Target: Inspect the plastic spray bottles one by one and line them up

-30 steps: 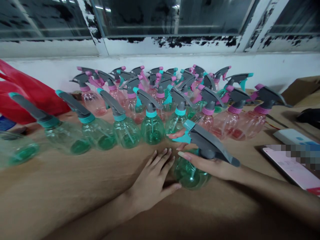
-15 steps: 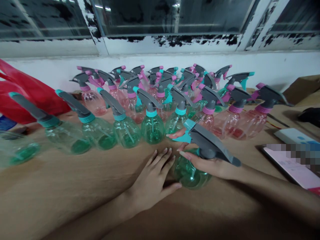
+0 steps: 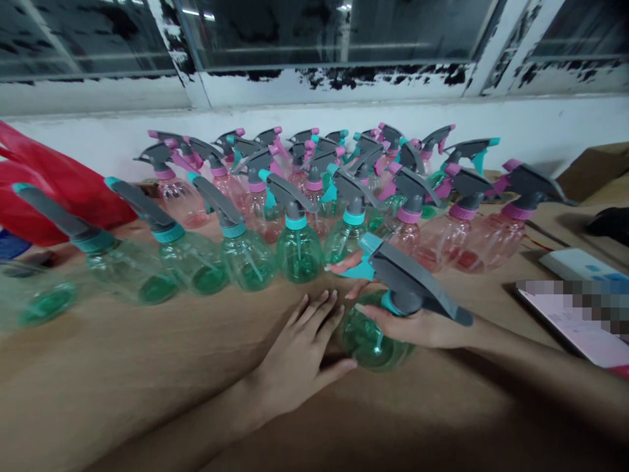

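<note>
A clear green spray bottle (image 3: 376, 341) with a grey and turquoise trigger head stands on the table, close in front of me. My right hand (image 3: 407, 324) wraps round its neck, with a finger beside the turquoise trigger. Flat on the tabletop, just left of that bottle, lies my left hand (image 3: 304, 354), its fingers stretched out and its thumb pointing at the bottle's base. Whether the thumb touches the bottle I cannot tell. Directly beyond my hands is another green spray bottle (image 3: 299, 252), part of a front row of green ones.
Several pink spray bottles (image 3: 442, 239) stand at the right and behind, against the white wall (image 3: 531, 131). A red plastic bag (image 3: 59, 190) lies at the left. On the right are a phone-like slab (image 3: 565, 321), a white box (image 3: 570, 265) and a cardboard box (image 3: 597, 174).
Almost nothing differs. The view has shifted very slightly, while both hands and the held spray bottle keep their places.
</note>
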Action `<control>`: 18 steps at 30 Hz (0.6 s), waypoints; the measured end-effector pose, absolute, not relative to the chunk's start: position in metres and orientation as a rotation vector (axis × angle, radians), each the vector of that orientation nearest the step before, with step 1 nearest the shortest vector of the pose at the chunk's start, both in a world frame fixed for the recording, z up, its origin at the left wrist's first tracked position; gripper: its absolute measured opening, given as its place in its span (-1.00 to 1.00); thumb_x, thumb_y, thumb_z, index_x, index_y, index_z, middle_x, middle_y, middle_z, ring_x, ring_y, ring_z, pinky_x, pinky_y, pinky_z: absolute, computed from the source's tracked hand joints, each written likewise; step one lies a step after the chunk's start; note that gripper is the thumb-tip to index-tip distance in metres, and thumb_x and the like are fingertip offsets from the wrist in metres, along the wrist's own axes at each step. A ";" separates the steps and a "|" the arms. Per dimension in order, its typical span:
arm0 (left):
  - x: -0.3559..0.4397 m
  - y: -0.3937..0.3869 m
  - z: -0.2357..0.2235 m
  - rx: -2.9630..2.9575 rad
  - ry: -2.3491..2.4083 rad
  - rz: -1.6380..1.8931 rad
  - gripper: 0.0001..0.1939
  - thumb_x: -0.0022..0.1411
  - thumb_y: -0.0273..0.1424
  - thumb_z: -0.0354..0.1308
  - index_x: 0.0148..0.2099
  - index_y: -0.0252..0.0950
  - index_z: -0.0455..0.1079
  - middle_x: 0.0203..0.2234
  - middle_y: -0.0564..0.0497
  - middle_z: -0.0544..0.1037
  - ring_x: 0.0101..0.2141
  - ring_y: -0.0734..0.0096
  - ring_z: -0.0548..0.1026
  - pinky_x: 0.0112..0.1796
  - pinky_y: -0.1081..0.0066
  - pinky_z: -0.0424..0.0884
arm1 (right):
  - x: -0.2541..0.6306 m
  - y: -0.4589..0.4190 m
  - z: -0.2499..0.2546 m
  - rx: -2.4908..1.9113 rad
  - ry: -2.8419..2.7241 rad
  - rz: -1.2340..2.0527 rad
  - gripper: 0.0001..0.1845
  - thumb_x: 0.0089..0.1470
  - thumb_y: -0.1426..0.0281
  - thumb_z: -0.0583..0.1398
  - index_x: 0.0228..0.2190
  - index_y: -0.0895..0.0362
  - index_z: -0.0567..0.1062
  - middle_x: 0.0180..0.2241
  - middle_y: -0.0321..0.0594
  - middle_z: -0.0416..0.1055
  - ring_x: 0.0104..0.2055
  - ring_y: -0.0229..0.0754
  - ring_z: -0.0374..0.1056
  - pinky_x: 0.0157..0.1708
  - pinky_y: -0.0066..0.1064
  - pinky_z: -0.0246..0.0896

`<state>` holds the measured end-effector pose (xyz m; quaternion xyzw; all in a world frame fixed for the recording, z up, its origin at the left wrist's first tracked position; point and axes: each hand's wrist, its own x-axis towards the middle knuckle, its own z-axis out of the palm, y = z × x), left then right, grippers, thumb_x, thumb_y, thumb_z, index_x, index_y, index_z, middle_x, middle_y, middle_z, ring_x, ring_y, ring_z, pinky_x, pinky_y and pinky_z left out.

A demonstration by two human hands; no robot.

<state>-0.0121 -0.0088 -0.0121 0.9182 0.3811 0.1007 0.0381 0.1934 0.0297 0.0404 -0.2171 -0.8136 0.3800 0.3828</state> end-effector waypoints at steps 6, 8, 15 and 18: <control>-0.011 -0.009 -0.009 2.788 1.158 0.331 -0.34 0.29 -0.01 0.03 0.24 -0.37 0.15 0.22 -0.21 0.19 0.24 0.07 0.07 0.18 0.01 0.02 | 0.194 0.027 0.047 -0.589 -2.093 0.952 -0.42 0.07 0.55 0.15 0.10 -0.05 0.22 0.11 -0.19 0.27 -0.21 -0.22 0.43 -0.20 -0.34 0.46; -0.011 -0.009 -0.009 2.788 1.157 0.323 -0.35 0.29 -0.02 0.03 0.23 -0.37 0.15 0.22 -0.21 0.19 0.23 0.07 0.08 0.18 0.01 0.04 | 0.193 0.026 0.049 -0.610 -2.085 0.948 -0.41 0.06 0.57 0.15 0.09 -0.06 0.23 0.11 -0.21 0.28 -0.22 -0.23 0.43 -0.20 -0.35 0.46; -0.011 -0.010 -0.010 2.816 1.176 0.293 -0.33 0.29 -0.02 0.04 0.25 -0.38 0.13 0.25 -0.22 0.13 0.24 0.10 0.06 0.19 0.04 0.01 | 0.194 0.025 0.053 -0.660 -2.136 0.915 -0.47 0.03 0.57 0.14 0.02 -0.08 0.32 0.04 -0.24 0.35 -0.25 -0.19 0.44 -0.29 -0.32 0.47; -0.012 -0.009 -0.011 2.822 1.175 0.294 -0.31 0.30 -0.01 0.02 0.27 -0.40 0.09 0.26 -0.23 0.11 0.25 0.11 0.04 0.19 0.06 -0.01 | 0.193 0.024 0.055 -0.685 -2.153 0.875 -0.57 0.02 0.58 0.14 -0.08 -0.05 0.37 -0.14 -0.25 0.45 -0.24 -0.17 0.44 -0.25 -0.29 0.45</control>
